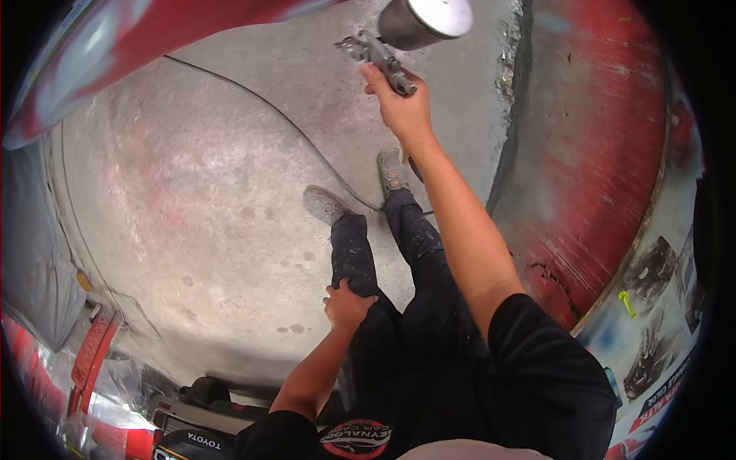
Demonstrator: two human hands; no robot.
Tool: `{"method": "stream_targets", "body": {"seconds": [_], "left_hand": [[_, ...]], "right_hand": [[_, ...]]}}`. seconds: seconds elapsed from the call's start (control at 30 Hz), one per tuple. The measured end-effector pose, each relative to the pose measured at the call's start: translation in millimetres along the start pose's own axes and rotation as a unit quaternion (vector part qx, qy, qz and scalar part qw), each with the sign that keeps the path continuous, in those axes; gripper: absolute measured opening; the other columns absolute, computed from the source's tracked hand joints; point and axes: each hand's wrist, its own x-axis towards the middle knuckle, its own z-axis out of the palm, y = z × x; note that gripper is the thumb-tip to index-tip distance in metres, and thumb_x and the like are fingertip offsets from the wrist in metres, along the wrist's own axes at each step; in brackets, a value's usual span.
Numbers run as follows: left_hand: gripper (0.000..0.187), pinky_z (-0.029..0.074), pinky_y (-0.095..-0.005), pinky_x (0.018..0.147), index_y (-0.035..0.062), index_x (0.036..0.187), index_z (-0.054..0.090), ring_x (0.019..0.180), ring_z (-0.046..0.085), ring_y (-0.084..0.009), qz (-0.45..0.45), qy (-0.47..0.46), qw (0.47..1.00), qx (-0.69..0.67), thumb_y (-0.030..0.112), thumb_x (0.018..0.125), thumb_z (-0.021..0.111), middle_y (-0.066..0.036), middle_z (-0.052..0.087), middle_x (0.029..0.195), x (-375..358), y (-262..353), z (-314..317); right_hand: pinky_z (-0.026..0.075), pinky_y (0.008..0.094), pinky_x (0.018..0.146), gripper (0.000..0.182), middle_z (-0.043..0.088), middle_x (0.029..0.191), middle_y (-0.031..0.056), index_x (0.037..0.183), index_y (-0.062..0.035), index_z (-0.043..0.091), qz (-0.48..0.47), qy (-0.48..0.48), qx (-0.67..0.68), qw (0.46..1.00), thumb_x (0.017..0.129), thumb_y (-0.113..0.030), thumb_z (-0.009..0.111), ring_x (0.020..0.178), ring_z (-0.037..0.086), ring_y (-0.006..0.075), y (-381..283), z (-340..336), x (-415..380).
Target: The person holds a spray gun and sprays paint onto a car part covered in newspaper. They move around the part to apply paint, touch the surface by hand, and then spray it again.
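Observation:
My right hand is wrapped round the handle of a metal spray gun, held out in front of me near the top of the view. A silver paint cup with a pale round lid sits on the gun. My left hand rests on my thigh, over the dark paint-flecked trousers. Its fingers are spread and hold nothing. A red and white painted panel curves across the upper left, apart from the gun's front end.
A dark hose runs over the concrete floor to my shoes. Red-stained flooring lies on the right, past a rough dark seam. Grey sheeting hangs at left. Lower left are a red bar and a part marked Toyota.

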Motion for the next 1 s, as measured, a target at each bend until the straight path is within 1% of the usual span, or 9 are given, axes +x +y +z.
{"method": "stream_targets", "body": {"seconds": [0.07,0.17,0.37,0.57,0.6,0.7,0.8,0.9,1.0], "left_hand": [[0.094,0.049,-0.0477,0.102,0.0142,0.142,0.054,0.122,0.056,-0.0436,0.000,-0.001,1.000,-0.004,0.052,0.063,0.089,-0.020,0.051,0.136,-0.4,-1.1,-0.6],[0.094,0.049,-0.0477,0.102,0.0144,0.143,0.054,0.122,0.056,-0.0437,0.000,-0.003,1.000,-0.009,0.052,0.063,0.089,-0.021,0.051,0.137,0.3,-1.2,-0.4],[0.095,0.049,-0.0475,0.103,0.0146,0.143,0.054,0.124,0.055,-0.0440,-0.006,-0.008,1.000,-0.011,0.052,0.063,0.089,-0.021,0.051,0.138,1.2,1.7,-3.4],[0.094,0.050,-0.0488,0.102,0.0141,0.144,0.052,0.125,0.053,-0.0432,-0.009,-0.020,1.000,-0.011,0.050,0.066,0.089,-0.019,0.049,0.140,-0.3,2.6,-8.8],[0.094,0.050,-0.0489,0.102,0.0140,0.144,0.052,0.125,0.053,-0.0432,-0.011,-0.022,1.000,-0.011,0.050,0.066,0.089,-0.019,0.049,0.140,-0.5,3.0,-9.8],[0.094,0.050,-0.0491,0.101,0.0139,0.144,0.052,0.125,0.053,-0.0436,-0.004,-0.018,1.000,-0.008,0.050,0.066,0.089,-0.019,0.049,0.139,1.8,0.5,-7.2],[0.094,0.051,-0.0489,0.101,0.0137,0.144,0.052,0.124,0.054,-0.0443,-0.001,-0.017,1.000,-0.004,0.050,0.066,0.089,-0.020,0.049,0.138,2.1,-0.2,-7.5],[0.093,0.051,-0.0487,0.100,0.0137,0.144,0.052,0.123,0.054,-0.0446,0.002,-0.014,1.000,0.001,0.051,0.066,0.089,-0.020,0.049,0.138,2.6,-1.1,-7.6],[0.093,0.051,-0.0486,0.100,0.0136,0.143,0.053,0.123,0.054,-0.0446,0.006,-0.012,1.000,0.000,0.051,0.066,0.088,-0.020,0.050,0.137,2.1,-1.6,-9.1]], "right_hand": [[0.046,0.0280,0.066,0.043,0.065,0.075,0.0007,0.093,-0.0015,0.073,-0.010,0.058,0.019,0.998,0.091,-0.045,0.076,0.068,0.054,0.0098,4.6,1.3,0.3],[0.046,0.0271,0.067,0.042,0.065,0.076,0.0008,0.094,-0.0016,0.073,-0.002,0.066,0.081,0.995,0.092,-0.043,0.076,0.070,0.054,0.0095,3.6,-0.6,-0.4],[0.044,0.0259,0.067,0.043,0.064,0.076,-0.0002,0.094,-0.0019,0.072,-0.026,0.027,0.070,0.997,0.092,-0.045,0.075,0.069,0.052,0.0089,-5.7,7.1,-11.1],[0.042,0.0256,0.064,0.042,0.059,0.072,-0.0028,0.092,-0.0027,0.071,-0.008,-0.016,0.030,0.999,0.091,-0.045,0.076,0.068,0.049,0.0083,-36.5,10.0,-38.7],[0.040,0.0255,0.062,0.042,0.057,0.070,-0.0038,0.090,-0.0027,0.070,-0.048,-0.002,0.060,0.997,0.091,-0.044,0.078,0.066,0.047,0.0071,-37.4,13.5,-42.0],[0.040,0.0246,0.061,0.041,0.057,0.071,-0.0039,0.090,-0.0026,0.069,-0.050,0.029,0.048,0.997,0.090,-0.043,0.079,0.066,0.047,0.0066,-47.5,11.3,-47.6],[0.041,0.0241,0.062,0.041,0.058,0.072,-0.0036,0.092,-0.0024,0.069,-0.034,0.027,0.062,0.997,0.090,-0.042,0.079,0.066,0.047,0.0069,-53.0,11.8,-44.5],[0.041,0.0245,0.062,0.042,0.058,0.072,-0.0034,0.093,-0.0023,0.069,-0.025,-0.007,0.059,0.998,0.090,-0.043,0.079,0.066,0.048,0.0072,-55.3,14.5,-53.0],[0.042,0.0251,0.062,0.043,0.059,0.072,-0.0031,0.091,-0.0025,0.069,-0.055,-0.056,0.040,0.996,0.090,-0.045,0.079,0.066,0.049,0.0074,-57.8,13.7,-63.9]]}}
